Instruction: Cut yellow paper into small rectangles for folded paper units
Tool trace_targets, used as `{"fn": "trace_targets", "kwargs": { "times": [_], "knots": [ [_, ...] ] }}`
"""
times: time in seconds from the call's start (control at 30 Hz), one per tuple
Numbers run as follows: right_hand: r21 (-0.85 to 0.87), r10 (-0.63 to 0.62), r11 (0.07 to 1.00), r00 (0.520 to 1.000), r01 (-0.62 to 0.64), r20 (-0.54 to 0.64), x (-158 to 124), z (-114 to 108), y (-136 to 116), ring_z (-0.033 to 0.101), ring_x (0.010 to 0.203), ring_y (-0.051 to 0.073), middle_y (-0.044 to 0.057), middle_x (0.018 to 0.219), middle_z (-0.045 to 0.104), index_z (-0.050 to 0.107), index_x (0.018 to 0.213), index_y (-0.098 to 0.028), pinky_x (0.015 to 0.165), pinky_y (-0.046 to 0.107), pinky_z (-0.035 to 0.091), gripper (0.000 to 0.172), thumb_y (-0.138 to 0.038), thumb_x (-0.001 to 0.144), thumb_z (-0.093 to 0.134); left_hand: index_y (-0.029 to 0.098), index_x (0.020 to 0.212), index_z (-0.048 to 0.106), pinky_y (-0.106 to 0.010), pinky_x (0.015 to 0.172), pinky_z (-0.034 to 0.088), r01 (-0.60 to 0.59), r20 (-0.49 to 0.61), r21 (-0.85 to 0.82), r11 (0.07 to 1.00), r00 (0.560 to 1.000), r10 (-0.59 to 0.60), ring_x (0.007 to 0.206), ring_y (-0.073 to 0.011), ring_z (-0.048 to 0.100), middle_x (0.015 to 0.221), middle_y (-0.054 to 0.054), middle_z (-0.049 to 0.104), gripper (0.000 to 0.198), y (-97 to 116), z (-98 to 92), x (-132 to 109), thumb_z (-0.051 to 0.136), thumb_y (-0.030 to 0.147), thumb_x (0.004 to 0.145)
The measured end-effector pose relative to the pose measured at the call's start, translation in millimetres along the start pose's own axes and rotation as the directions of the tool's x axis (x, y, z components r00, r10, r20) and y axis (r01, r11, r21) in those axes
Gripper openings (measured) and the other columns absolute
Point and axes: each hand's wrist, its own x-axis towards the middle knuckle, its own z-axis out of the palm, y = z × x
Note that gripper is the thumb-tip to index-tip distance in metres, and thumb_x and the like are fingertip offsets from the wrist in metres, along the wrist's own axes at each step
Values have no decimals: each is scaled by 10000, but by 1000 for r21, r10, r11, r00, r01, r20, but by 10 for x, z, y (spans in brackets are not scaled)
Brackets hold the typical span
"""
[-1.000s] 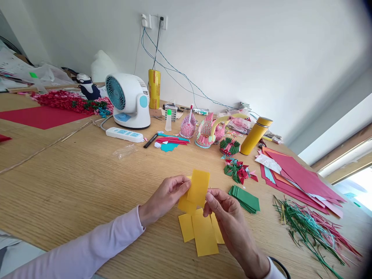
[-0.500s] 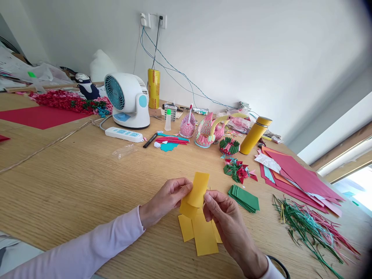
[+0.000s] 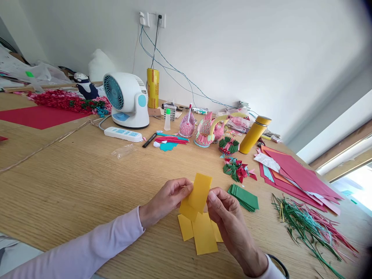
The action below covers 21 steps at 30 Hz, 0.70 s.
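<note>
Between my two hands are yellow paper rectangles [image 3: 200, 190], one overlapping another and held above the table. My left hand [image 3: 171, 197] pinches them at the left edge between thumb and fingers. At the right edge of the upper rectangle, my right hand [image 3: 225, 213] has its thumb and index finger closed on the paper. Below, several more yellow paper rectangles [image 3: 205, 236] lie loosely overlapped on the table. A fanned stack of green paper rectangles [image 3: 243, 197] rests just right of my right hand.
Folded red and green paper pieces [image 3: 240, 169] lie behind the green stack. Paper swans [image 3: 207, 131] and a yellow bottle [image 3: 255, 135] stand further back. At right are coloured sheets [image 3: 299, 174] and thin paper strips [image 3: 314, 224]. A white fan [image 3: 128, 99] stands back left.
The upper yellow rectangle has shifted slightly right and tilted, and lies flatter where its lower end was curled. My right hand has moved a little right with its edge; my left hand stays put.
</note>
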Motion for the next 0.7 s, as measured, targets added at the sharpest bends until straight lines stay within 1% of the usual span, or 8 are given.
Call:
{"fn": "trace_targets", "kwargs": {
  "times": [0.1, 0.23, 0.37, 0.53, 0.7],
  "knots": [
    [22, 4, 1000, 1000, -4, -1, 1, -19, 32, 203, 490, 85, -65, 572, 430, 606, 703, -192, 456, 237, 154, 238, -397, 805, 670, 159, 801, 581, -164, 460, 275, 8, 13, -10, 1000, 1000, -8, 519, -52, 392, 676, 40, 509, 423, -1, 11, -5, 586, 580, 768],
    [42, 28, 999, 1000, -29, 5, 1, -31, 56, 229, 512, 85, -60, 610, 451, 585, 737, -197, 470, 238, 154, 233, -401, 802, 674, 151, 807, 568, -160, 440, 248, 12, 27, 30, 999, 1000, -13, 501, -44, 345, 651, 48, 462, 379, -18, 10, -5, 569, 530, 810],
    [66, 30, 997, 999, -31, 13, 0, -27, 53, 194, 494, 82, -75, 578, 413, 576, 733, -198, 460, 238, 130, 232, -392, 788, 691, 145, 825, 567, -163, 432, 238, 14, 59, 51, 999, 998, -17, 490, -43, 305, 644, 50, 430, 355, -45, -11, -3, 543, 499, 842],
    [97, 19, 995, 1000, -20, 14, 8, -19, 67, 217, 508, 81, -65, 608, 458, 593, 761, -201, 469, 235, 142, 217, -382, 772, 711, 149, 812, 557, -165, 429, 232, 33, 79, 22, 999, 996, -35, 483, -39, 294, 636, 55, 412, 359, -45, -12, -5, 554, 508, 831],
    [137, 16, 990, 999, -20, 28, 16, -11, 94, 160, 480, 73, -89, 536, 350, 592, 719, -188, 449, 232, 112, 255, -407, 761, 719, 146, 804, 555, -167, 426, 240, 15, 90, 25, 1000, 996, -17, 480, -38, 298, 633, 58, 411, 373, -47, -6, -2, 549, 518, 831]
  ]
}}
